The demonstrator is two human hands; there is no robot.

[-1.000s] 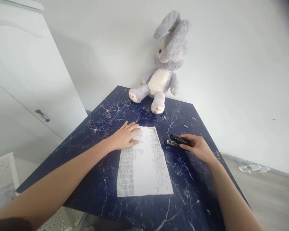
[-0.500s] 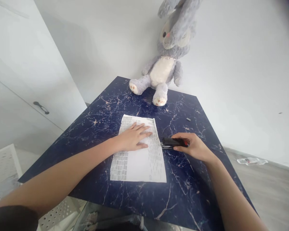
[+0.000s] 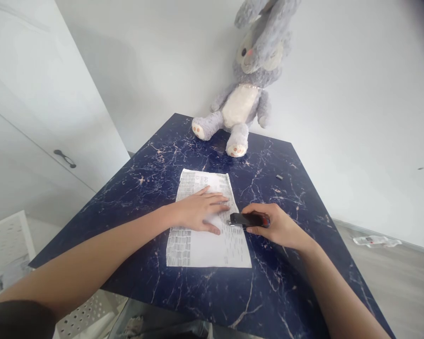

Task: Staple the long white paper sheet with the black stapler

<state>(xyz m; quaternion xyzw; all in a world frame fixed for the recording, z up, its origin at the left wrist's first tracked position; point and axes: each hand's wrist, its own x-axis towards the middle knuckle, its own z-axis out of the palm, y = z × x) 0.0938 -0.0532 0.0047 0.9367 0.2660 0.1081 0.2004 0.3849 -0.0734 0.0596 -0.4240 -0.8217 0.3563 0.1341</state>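
A white printed sheet of paper (image 3: 208,249) lies on the dark blue marbled table (image 3: 134,254). My left hand (image 3: 203,210) rests flat across its middle with the fingers spread. My right hand (image 3: 279,223) grips a black stapler (image 3: 249,220) with a red spot near its rear. The stapler's front end reaches over the right edge of the paper, close to my left fingertips. Whether the paper sits between the stapler's jaws I cannot tell.
A grey plush rabbit (image 3: 242,106) sits at the table's back against the wall. A small grey piece, perhaps a staple strip (image 3: 279,177), lies right of the paper. Clear plastic packaging (image 3: 376,241) is on the floor; a white perforated basket (image 3: 86,315) stands below the front edge.
My right hand has brought the stapler from the paper's right edge further left over the sheet. My left hand has shifted slightly toward me and right, still flat.
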